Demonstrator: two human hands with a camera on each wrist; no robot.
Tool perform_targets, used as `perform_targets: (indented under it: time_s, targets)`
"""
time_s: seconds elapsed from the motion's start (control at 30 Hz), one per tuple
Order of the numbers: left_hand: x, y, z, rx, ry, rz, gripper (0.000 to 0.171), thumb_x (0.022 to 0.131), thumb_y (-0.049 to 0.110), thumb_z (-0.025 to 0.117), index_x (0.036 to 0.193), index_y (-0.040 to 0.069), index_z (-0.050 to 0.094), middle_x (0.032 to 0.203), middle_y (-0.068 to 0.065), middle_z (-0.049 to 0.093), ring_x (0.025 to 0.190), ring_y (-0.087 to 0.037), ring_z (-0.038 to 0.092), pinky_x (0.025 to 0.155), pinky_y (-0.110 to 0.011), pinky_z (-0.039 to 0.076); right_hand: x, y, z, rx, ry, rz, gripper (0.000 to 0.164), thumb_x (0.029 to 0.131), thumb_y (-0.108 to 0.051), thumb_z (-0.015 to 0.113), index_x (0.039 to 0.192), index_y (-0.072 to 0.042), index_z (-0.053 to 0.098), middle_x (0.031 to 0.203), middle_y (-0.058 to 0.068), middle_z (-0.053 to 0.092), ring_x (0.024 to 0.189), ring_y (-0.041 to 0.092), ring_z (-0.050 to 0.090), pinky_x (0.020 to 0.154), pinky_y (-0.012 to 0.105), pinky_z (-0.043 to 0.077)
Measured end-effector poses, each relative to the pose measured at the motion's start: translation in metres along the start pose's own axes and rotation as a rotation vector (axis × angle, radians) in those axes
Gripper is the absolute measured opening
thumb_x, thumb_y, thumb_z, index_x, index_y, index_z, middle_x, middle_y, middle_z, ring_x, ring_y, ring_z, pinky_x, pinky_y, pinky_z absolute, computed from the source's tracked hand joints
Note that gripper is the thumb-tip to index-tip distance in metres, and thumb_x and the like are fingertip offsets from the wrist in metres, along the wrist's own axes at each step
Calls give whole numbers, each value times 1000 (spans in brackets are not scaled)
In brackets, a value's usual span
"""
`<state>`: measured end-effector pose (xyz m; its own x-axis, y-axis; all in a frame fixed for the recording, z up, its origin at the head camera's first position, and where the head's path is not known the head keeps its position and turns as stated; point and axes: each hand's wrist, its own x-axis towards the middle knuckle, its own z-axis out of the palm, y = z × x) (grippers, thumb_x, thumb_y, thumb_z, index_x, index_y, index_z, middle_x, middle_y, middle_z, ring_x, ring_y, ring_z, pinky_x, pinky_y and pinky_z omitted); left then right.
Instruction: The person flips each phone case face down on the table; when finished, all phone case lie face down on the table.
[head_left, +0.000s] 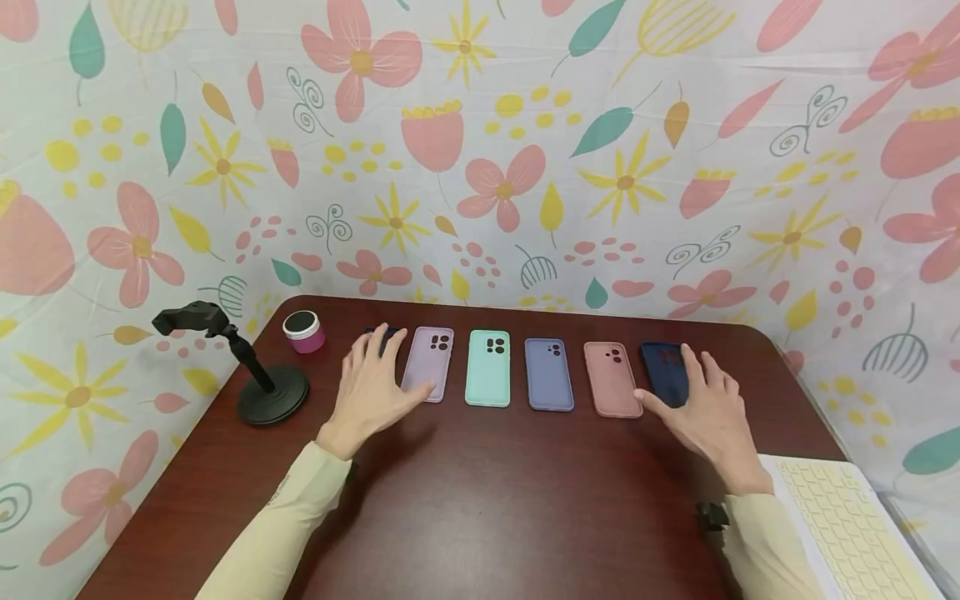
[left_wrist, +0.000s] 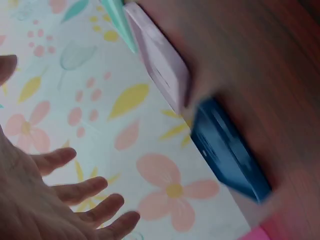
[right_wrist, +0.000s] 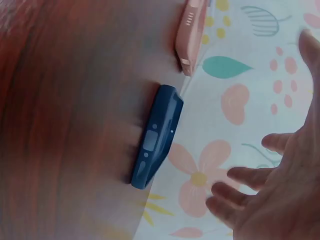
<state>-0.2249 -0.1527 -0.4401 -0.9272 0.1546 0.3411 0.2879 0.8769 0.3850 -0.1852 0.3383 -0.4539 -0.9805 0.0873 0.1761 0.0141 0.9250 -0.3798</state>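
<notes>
A row of phone cases lies on the dark wooden table. My left hand (head_left: 372,392), fingers spread, hovers over the left end, mostly covering a dark blue case (left_wrist: 227,150); its thumb overlaps the lilac case (head_left: 429,358) in the head view. Toward the middle lie a mint case (head_left: 487,379) and a periwinkle case (head_left: 549,379). My right hand (head_left: 705,412) is spread above the right end, near the pink case (head_left: 613,383) and a navy case (right_wrist: 157,137), which it partly hides. Both wrist views show the hands raised apart from the cases, holding nothing.
A black stand (head_left: 273,396) with a bent arm is at the table's left edge, beside a pink jar (head_left: 304,333) with a white-rimmed dark lid. A white keyboard (head_left: 847,517) with yellowish keys lies at the right. Flower-patterned cloth (head_left: 502,192) hangs behind the table.
</notes>
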Motion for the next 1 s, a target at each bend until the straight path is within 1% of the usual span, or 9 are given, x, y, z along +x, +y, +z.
perform_targets:
  time_s: [0.13,0.23,0.3,0.37,0.43,0.57,0.8,0.87,1.0]
  targets:
    - [2,19,4,-119,-34,-45,92,86,55,83,161,15,49,159,-18,51,142,-41,48,104,-62,55,-1,5,-8,69,-27,-6,125,88,-60,85,172,1,15,162,47,30,141,73,30,112,83,33]
    - [5,35,7,-198,-79,-83,91,86,56,84,161,18,49,156,-15,54,137,-37,53,97,-59,59,-2,10,-15,111,-55,-5,124,88,-54,88,170,7,18,158,48,35,140,69,35,108,81,39]
    - [7,46,12,-243,-109,-98,91,86,55,84,161,18,49,157,-14,55,137,-38,56,100,-60,58,-2,14,-19,119,-80,-4,121,90,-53,87,168,10,20,155,45,40,138,65,43,105,78,44]
    - [9,57,19,-284,-123,-88,88,86,52,85,159,16,51,151,-15,60,129,-37,62,100,-57,58,-2,17,-22,110,-100,-4,116,91,-50,87,166,13,24,151,42,46,131,59,52,101,74,48]
    - [11,69,26,-320,-134,-68,88,86,49,87,158,12,53,142,-15,66,116,-33,67,95,-50,58,-3,20,-24,99,-125,3,112,92,-50,86,164,14,29,147,40,51,125,55,58,99,70,51]
    - [13,94,39,-373,-162,-18,85,85,44,88,156,10,55,123,-15,73,96,-25,67,84,-39,56,-5,26,-27,85,-157,20,101,93,-46,86,158,14,39,141,39,58,121,51,63,97,67,52]
    - [13,139,60,-420,-271,24,81,87,44,87,153,8,58,110,-11,77,103,-24,68,90,-38,57,-1,41,-30,80,-198,43,91,95,-40,85,153,18,45,131,38,67,114,49,68,93,63,56]
    - [15,153,68,-410,-301,37,80,87,45,87,152,8,59,104,-8,78,99,-20,68,89,-33,57,1,44,-30,72,-215,43,91,95,-39,85,152,18,45,127,38,68,113,49,68,92,62,57]
    - [20,185,85,-392,-366,55,79,87,46,88,151,9,61,91,3,75,86,-10,66,78,-23,54,5,49,-28,65,-246,36,92,93,-35,87,152,21,44,126,38,68,112,50,69,92,62,57]
